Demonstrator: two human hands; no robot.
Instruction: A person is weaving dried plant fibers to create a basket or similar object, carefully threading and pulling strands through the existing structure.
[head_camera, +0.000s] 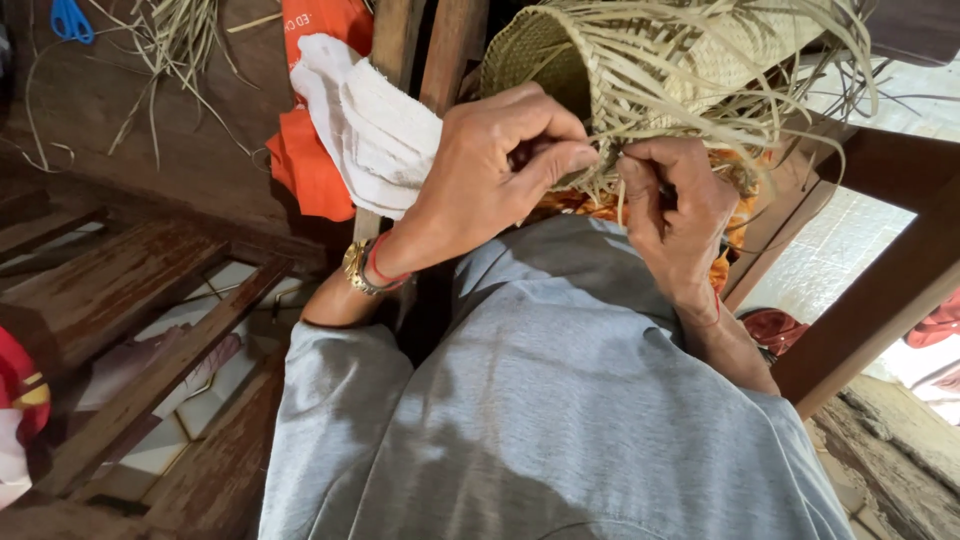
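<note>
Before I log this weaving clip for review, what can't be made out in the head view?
- Left hand: its fingertips curl inward, so what they pinch is hidden.
- Right hand: the strip it grips is lost among loose strands.
- Basket: its top is cut off by the frame's upper edge, and its inside is dark.
- Scissors: only the blue handles show; the edge cuts off the rest.
- Cloth: its lower end is behind the left hand.

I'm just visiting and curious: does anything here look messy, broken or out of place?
Nothing looks damaged. The woven basket is unfinished, with loose strips sticking out from its edge where the left hand and right hand pinch them. More stray strips lie scattered on the wooden surface beside blue scissors.
</note>
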